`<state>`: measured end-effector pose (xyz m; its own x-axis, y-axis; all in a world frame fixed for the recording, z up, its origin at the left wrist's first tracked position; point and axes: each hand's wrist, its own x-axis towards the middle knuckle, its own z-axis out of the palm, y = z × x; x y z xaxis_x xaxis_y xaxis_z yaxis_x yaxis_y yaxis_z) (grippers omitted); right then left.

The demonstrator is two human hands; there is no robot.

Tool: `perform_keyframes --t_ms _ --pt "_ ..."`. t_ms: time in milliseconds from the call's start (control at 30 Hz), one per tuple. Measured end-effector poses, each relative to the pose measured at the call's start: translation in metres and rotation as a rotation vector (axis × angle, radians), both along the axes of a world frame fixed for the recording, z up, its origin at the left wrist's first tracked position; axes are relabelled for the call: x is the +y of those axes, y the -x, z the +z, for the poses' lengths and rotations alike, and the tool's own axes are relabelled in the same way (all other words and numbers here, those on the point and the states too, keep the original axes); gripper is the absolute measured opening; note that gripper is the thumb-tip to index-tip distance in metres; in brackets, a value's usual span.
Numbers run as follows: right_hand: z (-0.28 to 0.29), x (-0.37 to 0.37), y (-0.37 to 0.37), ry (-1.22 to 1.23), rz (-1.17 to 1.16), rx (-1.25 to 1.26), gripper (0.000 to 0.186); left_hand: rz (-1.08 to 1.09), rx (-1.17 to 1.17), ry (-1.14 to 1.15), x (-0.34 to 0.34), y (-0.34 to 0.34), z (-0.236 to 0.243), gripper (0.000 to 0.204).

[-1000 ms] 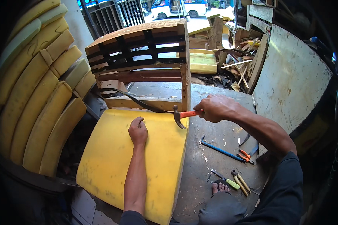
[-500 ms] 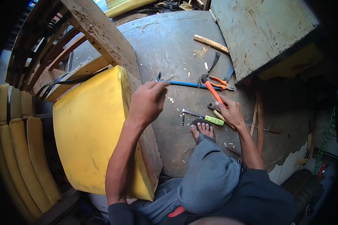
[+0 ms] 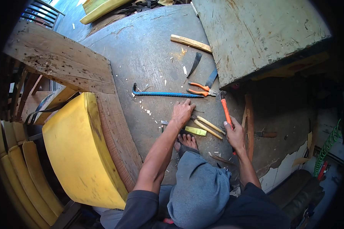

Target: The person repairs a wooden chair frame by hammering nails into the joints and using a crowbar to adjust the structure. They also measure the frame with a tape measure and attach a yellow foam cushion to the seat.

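Observation:
My right hand [image 3: 236, 136] is closed around the orange handle of a hammer [image 3: 226, 110], its dark head pointing away from me. My left hand [image 3: 182, 112] reaches low over the floor by the head of the yellow-handled pincers [image 3: 208, 126], fingers partly spread; nothing shows in them. A chisel with a lime-green handle [image 3: 195, 131] lies near my foot, partly behind my left forearm. Beyond my left hand are a blue pry bar [image 3: 168, 94] and orange-handled pliers [image 3: 202, 89]. The pliers' jaws are close to the hammer head.
At left stands a wooden frame [image 3: 76, 72] with a yellow foam cushion [image 3: 74, 152] against it. A worn grey-green box or bench [image 3: 262, 38] is at far right. A wood strip [image 3: 191, 42], a dark blade-like piece [image 3: 195, 64] and wood chips lie on the floor.
My left hand has moved from beside the cushion, right and down toward the pincers. The hammer in my right hand has shifted right, off the pliers. The view has swung right.

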<state>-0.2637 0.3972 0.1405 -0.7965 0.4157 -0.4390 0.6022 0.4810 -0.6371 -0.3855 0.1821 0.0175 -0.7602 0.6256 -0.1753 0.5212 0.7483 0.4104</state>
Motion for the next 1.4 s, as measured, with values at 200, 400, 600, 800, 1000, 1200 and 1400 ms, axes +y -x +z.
perform_keyframes --t_ms 200,400,600,800,1000,1200,1400 --pt "-0.009 -0.012 0.014 0.056 0.083 -0.033 0.043 0.163 0.004 -0.119 -0.010 0.001 -0.008 0.014" --pt "-0.015 -0.023 0.023 0.084 0.148 -0.001 0.044 0.584 -0.166 -0.442 -0.031 -0.011 0.022 0.007" --pt "-0.025 -0.029 0.028 0.083 0.153 -0.045 0.044 1.066 -0.683 -1.110 -0.086 -0.003 0.046 0.018" --pt "-0.044 -0.048 0.044 0.155 0.153 -0.036 0.043 1.087 -0.836 -1.476 -0.120 0.035 0.137 0.019" --pt "-0.043 -0.089 0.076 0.285 0.209 0.067 0.040 0.862 -0.743 -1.571 -0.164 0.081 0.235 0.014" --pt "-0.030 -0.131 0.090 0.347 0.346 0.141 0.042 0.809 -0.269 -1.145 -0.227 0.112 0.325 0.016" --pt "0.005 -0.169 0.090 0.476 0.382 0.101 0.047 0.757 0.193 -0.269 -0.249 0.158 0.428 0.015"
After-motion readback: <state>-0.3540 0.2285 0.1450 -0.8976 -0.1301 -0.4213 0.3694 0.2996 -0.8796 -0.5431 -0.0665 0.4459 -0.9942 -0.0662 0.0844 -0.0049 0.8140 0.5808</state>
